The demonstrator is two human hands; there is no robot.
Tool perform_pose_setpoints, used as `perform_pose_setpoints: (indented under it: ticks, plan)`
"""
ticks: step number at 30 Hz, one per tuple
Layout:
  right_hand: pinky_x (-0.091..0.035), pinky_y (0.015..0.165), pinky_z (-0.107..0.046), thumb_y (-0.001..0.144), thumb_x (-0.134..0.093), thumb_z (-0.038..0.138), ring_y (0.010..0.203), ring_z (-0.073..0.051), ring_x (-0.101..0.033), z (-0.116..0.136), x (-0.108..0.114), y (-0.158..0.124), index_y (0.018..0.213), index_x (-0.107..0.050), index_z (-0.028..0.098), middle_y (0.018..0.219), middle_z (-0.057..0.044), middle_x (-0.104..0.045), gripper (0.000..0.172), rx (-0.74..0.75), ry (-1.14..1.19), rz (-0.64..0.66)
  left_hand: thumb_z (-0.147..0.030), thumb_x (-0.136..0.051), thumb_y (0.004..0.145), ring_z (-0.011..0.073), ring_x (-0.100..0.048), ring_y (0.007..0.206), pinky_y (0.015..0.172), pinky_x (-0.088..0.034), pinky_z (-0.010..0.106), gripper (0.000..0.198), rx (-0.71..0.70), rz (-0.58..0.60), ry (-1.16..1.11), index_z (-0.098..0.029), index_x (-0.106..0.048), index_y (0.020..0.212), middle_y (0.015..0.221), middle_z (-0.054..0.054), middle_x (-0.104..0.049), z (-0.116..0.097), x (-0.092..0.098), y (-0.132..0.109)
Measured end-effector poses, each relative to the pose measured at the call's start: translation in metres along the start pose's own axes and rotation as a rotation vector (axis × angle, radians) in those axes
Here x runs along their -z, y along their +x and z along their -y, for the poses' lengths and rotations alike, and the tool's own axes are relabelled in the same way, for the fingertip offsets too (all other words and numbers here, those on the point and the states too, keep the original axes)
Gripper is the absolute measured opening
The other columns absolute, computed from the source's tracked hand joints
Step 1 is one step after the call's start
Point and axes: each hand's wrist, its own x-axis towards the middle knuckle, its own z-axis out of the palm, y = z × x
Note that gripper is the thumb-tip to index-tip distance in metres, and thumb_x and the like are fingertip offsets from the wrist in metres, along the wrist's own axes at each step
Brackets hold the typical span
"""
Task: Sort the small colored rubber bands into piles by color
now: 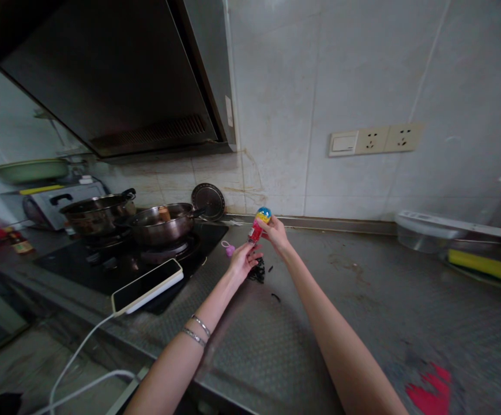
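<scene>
A small red, yellow and blue bottle-like item (256, 228) is held tilted above the counter, its rounded blue end uppermost. My right hand (275, 233) grips its upper part, thumb and fingers closed around it. At the lower red end, my left hand (242, 262) pinches it with the thumb side, while the other fingers curl loosely below. Just left of my left hand lies a small pink-purple piece with a pale loop (230, 249). Under the left fingers is a black, crumpled-looking heap (257, 271), partly hidden. Small dark scraps (275, 297) lie on the counter nearby.
To the left, two metal pans (164, 222) sit on a black stove (146, 256) beneath a range hood (116, 75). A phone (146, 287) with a white cable lies at the stove's edge. At right are a clear container (427, 230) and a yellow sponge-like block (481, 265).
</scene>
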Motion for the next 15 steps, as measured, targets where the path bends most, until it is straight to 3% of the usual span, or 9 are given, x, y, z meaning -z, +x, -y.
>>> perform_pose_setpoints:
  ticks: [4,10,15]
  plan:
    - [-0.045,0.053,-0.021,0.058,-0.066,0.034,0.059,-0.01,-0.055,-0.001,0.0,0.002,0.09,-0.054,0.019,0.071,0.002,-0.061,0.037,0.062,-0.043,-0.012,-0.021,-0.056,0.076,0.014,-0.064,0.057,0.039,-0.045,0.017,0.019,0.006,-0.019,0.007,-0.011,-0.059,0.092,0.087,0.011,-0.066,-0.003,-0.002,-0.001]
    - [-0.046,0.064,-0.022,0.058,-0.067,0.026,0.067,-0.011,-0.056,0.001,0.0,0.007,0.099,-0.053,0.02,0.076,0.002,-0.063,0.044,0.232,-0.058,-0.013,-0.016,-0.056,0.073,0.0142,-0.063,0.056,0.041,-0.046,0.017,0.012,0.015,-0.139,0.099,-0.008,-0.06,0.081,0.073,0.009,-0.066,0.003,0.005,0.006]
    - [-0.046,0.064,-0.022,0.058,-0.067,0.024,0.066,-0.011,-0.057,0.01,0.002,0.006,0.098,-0.054,0.021,0.076,0.002,-0.063,0.042,0.252,-0.04,-0.009,-0.015,-0.058,0.07,0.0111,-0.059,0.047,0.04,-0.045,0.016,0.009,0.017,-0.198,0.153,-0.009,-0.058,0.077,0.062,0.007,-0.064,0.009,0.016,0.011]
